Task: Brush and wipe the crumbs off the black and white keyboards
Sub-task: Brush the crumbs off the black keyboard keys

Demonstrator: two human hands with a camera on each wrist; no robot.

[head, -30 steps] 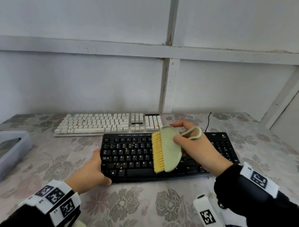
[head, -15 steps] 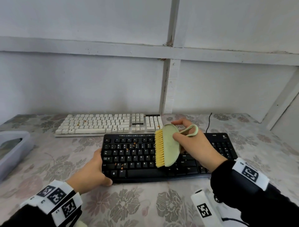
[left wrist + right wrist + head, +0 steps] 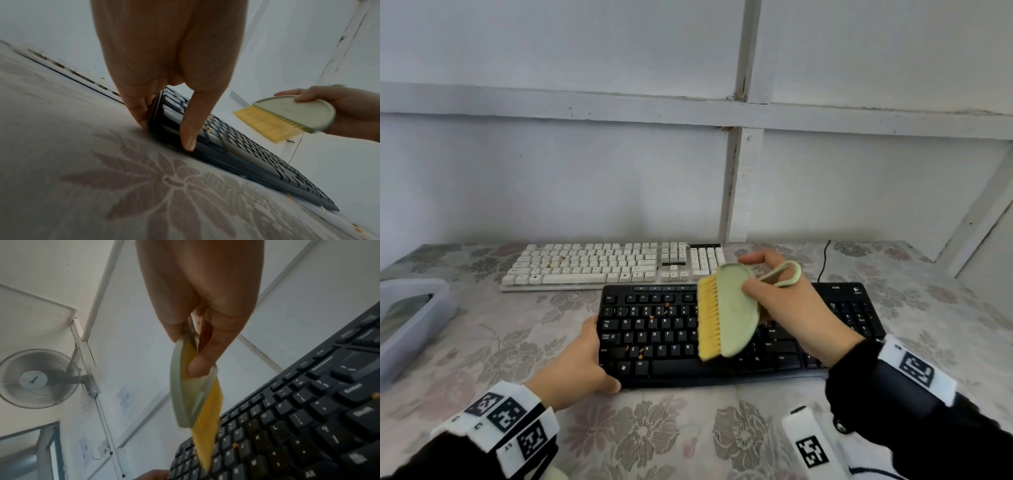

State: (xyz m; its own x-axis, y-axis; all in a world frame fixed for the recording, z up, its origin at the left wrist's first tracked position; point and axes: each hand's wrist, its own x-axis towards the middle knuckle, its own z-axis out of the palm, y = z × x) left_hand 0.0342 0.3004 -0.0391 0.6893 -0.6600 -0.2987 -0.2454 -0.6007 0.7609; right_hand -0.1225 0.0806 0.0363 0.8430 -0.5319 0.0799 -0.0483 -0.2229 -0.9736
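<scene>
Keyboards: you have two on the tabletop [image 3: 688, 438], the black keyboard [image 3: 671, 346] nearer you and the white keyboard [image 3: 592, 265] just behind it, by the wall. Orange crumbs [image 3: 650, 317] lie scattered on the black keys, about six specks that can be counted in the head view, mostly on the left half; the white one carries a few more crumbs near its middle rows.

Your left hand [image 3: 577, 366] clasps the black keyboard's left end: the thumb [image 3: 188, 123] lies on its front corner, and the other fingers [image 3: 137, 112] press against the end edge.

Your right hand [image 3: 796, 317] holds one small green brush [image 3: 732, 311], thumb on its upper face and fingers underneath, so this grip is closed around the brush body. The yellow bristles [image 3: 708, 318] point left. In the left wrist view the bristles hang clear above the keys; in the right wrist view their tips appear close to the letter rows, and you cannot tell if they touch.

One pale plastic bin [image 3: 412, 322] sits at the tabletop's left edge. One black cable [image 3: 825, 260] runs behind the black keyboard's right end.
</scene>
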